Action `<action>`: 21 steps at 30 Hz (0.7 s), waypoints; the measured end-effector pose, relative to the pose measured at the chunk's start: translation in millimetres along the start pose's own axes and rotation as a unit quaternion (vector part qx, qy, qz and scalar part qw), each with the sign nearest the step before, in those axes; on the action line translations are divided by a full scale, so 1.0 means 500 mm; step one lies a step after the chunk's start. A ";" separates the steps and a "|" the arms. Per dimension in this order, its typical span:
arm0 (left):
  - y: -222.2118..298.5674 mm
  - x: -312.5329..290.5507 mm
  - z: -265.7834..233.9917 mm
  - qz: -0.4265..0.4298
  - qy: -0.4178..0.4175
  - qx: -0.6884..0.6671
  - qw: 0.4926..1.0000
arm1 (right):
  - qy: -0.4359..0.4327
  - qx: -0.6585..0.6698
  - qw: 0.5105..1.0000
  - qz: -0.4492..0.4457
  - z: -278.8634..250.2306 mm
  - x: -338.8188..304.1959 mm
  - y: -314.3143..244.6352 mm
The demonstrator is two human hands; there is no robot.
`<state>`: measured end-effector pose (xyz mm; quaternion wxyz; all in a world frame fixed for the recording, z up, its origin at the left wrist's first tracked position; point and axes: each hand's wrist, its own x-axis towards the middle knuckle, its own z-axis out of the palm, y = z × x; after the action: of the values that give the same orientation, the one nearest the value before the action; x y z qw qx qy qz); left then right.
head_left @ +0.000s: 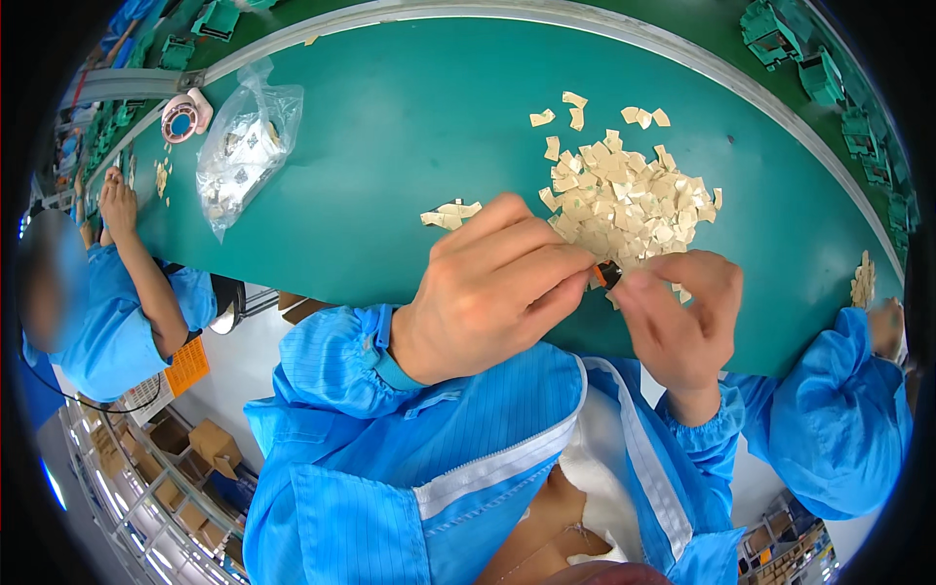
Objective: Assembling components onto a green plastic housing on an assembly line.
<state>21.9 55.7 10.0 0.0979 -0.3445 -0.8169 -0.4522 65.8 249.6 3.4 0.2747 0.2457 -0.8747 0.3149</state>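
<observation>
Both hands, left hand (487, 292) and right hand (678, 312), pinch one small orange-black part (606, 274); peeled beige backing scraps (624, 205) lie piled just beyond.

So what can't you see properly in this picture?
Head view only:
- Small orange-and-black part: mostly covered by the fingertips of the left hand and right hand.
- Clear bag: contents too small and glary.
- Green parts: bent and cut off by the rim.
</observation>
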 end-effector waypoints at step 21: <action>0.006 0.000 -0.013 -0.224 -0.114 -0.266 0.931 | 0.028 0.005 0.992 -0.121 0.019 -0.010 0.018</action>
<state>22.7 51.4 15.8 -0.1946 -0.2151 -0.7281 -0.6211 60.9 250.3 -9.5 0.3335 0.3424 -0.8289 0.2906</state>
